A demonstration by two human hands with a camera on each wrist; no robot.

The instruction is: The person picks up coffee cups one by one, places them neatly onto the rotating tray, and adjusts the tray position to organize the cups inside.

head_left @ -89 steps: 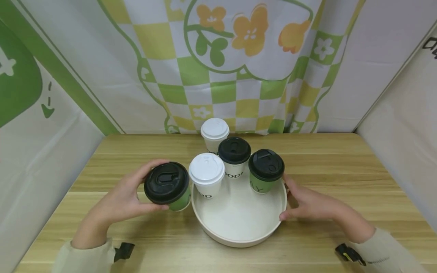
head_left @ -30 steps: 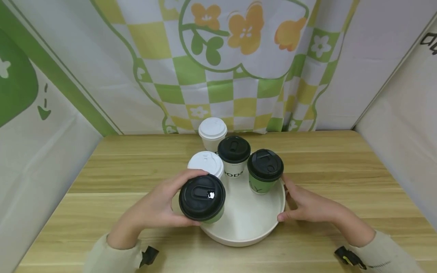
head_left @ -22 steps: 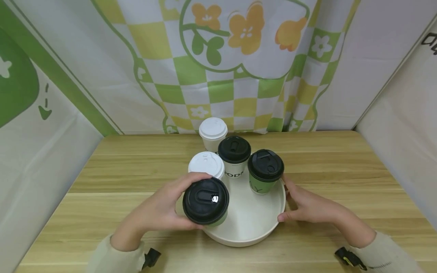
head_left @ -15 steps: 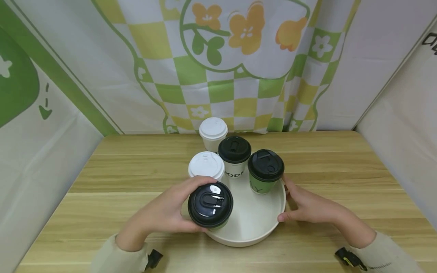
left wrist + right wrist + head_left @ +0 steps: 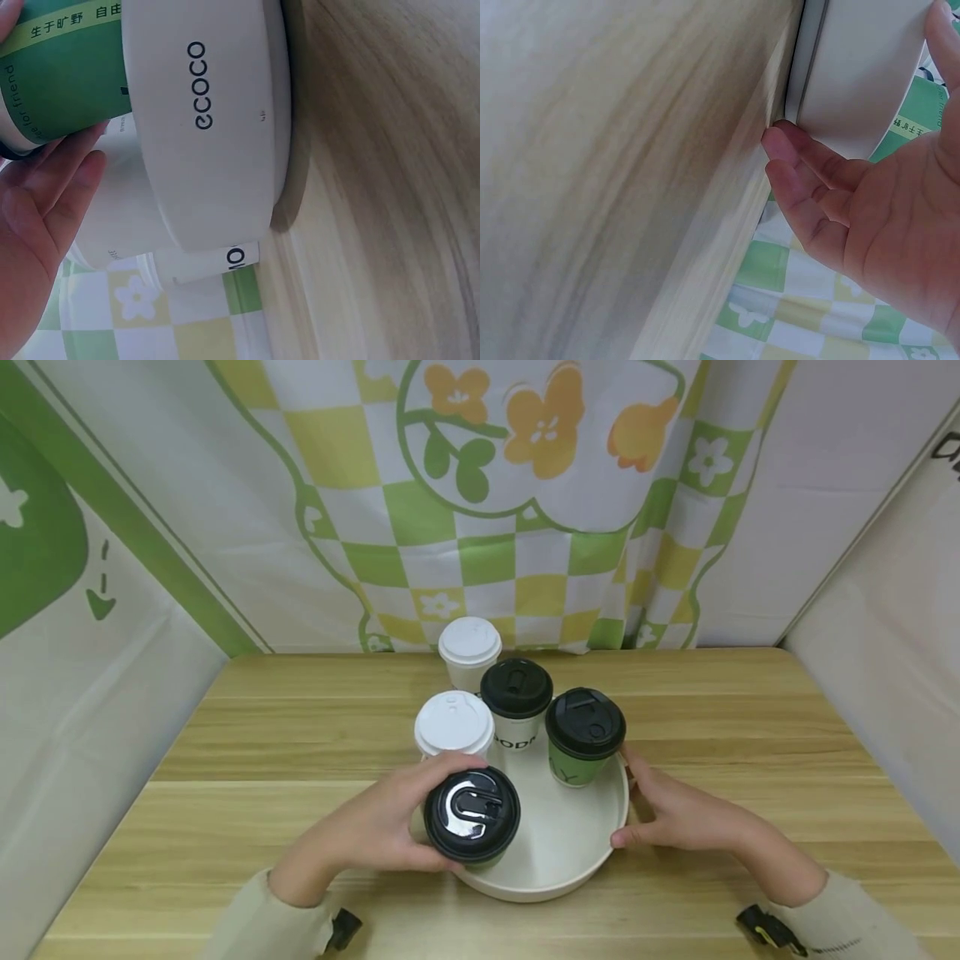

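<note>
My left hand (image 5: pixel 382 822) grips a green paper coffee cup (image 5: pixel 67 82) with a glossy black lid (image 5: pixel 472 817), fingers and thumb around its side. This cup is over the front left of a round cream tray (image 5: pixel 558 843), overlapping its rim. My right hand (image 5: pixel 675 810) holds the tray's right side, thumb at the rim and bent fingers (image 5: pixel 810 217) low along the wall. In the tray stand a white-lidded cup (image 5: pixel 453 725) at left, a white cup with black lid (image 5: pixel 516 689) at back, and another green cup with black lid (image 5: pixel 585 724) at right.
Behind the tray, a second white-lidded cup (image 5: pixel 470 643) stands on the wooden table (image 5: pixel 300 727). A checked floral cloth (image 5: pixel 487 560) hangs at the table's back edge. Pale walls (image 5: pixel 885 610) flank both sides.
My left hand has carried the green cup rightward from beside the tray to over its front left, shifting slightly right and nearer in the last second. The right hand stays at the tray.
</note>
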